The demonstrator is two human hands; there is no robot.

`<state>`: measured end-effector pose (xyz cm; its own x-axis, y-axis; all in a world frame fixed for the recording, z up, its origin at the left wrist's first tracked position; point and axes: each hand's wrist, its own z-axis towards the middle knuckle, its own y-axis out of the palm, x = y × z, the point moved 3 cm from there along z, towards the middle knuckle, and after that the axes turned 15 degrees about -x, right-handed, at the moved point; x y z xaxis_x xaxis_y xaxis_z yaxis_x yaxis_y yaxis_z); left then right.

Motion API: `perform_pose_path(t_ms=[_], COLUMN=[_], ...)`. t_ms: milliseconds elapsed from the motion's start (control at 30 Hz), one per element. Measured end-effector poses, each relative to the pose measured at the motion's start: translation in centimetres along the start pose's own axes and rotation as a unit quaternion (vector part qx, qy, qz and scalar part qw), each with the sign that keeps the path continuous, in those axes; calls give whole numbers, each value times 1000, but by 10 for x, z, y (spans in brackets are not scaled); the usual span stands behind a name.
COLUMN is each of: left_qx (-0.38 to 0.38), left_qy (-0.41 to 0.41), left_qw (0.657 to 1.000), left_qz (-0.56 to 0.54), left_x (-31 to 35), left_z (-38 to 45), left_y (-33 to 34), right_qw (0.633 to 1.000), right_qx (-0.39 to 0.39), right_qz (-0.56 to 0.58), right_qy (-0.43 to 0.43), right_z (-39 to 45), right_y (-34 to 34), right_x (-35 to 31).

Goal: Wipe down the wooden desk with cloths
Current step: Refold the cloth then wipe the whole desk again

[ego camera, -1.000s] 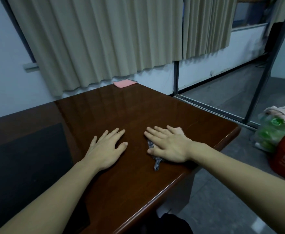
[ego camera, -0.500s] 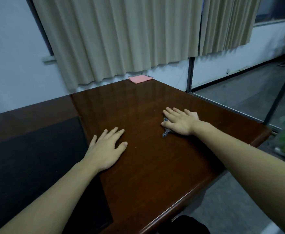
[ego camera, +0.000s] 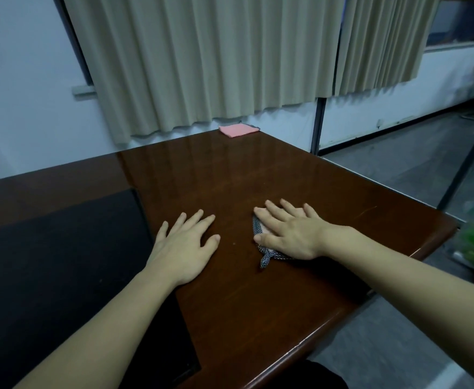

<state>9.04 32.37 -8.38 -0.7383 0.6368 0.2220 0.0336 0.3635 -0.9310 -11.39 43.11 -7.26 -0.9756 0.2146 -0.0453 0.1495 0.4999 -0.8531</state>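
The glossy dark-brown wooden surface (ego camera: pixel 230 175) carries a black inset mat (ego camera: pixel 61 262) at its left, a folded pink cloth (ego camera: pixel 238 130) at the far edge, and a blue-and-white patterned cloth (ego camera: pixel 264 252) under the flat right hand (ego camera: pixel 289 234); the left hand (ego camera: pixel 185 242) lies flat beside it.

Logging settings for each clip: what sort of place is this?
Probably an office or meeting room: a large glossy wooden desk with a dark inset pad, beige curtains, and a metal-framed partition by bare floor.

Two bare forearms enter from the lower edge; no sleeve, watch, ring or glove shows on either; the left hand (ego camera: pixel 184 242) and the right hand (ego camera: pixel 289 234) are uncovered to the fingertips; a dark patch at the bottom centre (ego camera: pixel 294 377) may be black clothing, though dimness blurs it.
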Motion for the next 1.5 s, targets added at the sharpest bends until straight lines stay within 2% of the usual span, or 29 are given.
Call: perform_pose_path(t_ms=[67,233,433,533,700,800,933,1067,1200,1267,1400,1500], left_qx=[3,6,9,14,23,45,89,77,62,56,54,56], left_qy=[2,0,1,3,4,12,28,2,-31,-41,-44,-35], left_qw=[1000,1000,1000,1000,1000,999,995,996,996,996,996,996], left_qz=[-3,-2,-11,-9,-15,-25,-31,-49,-47,-51,-60,-58], left_x=[-1,-1,0,1,2,3,1,-22,-51,-60,-66,-63], left_z=[0,1,-1,-1,-3,-5,-18,-35,-53,-58,-62,-66], left_y=[1,2,1,1,1,-2,-5,-7,-14,-15,-12,-6], right_qw=[999,998,998,999,996,993,996,999,998,999,992,984], right_qx=[-2,53,47,35,25,30,35,49,49,47,36,38], right_qz=[40,39,38,21,-29,-26,-8,18,21,8,-35,-49], right_qy=[7,2,29,11,-86,-112,-79,10,41,10,-119,-169], right_z=[5,32,58,37,-37,-61,-45,-7,13,11,-18,-35], right_y=[2,-15,-31,-23,21,37,27,6,-7,-5,14,30], right_x=[-1,7,13,0,-39,-43,-23,13,-2,-33,-106,-124])
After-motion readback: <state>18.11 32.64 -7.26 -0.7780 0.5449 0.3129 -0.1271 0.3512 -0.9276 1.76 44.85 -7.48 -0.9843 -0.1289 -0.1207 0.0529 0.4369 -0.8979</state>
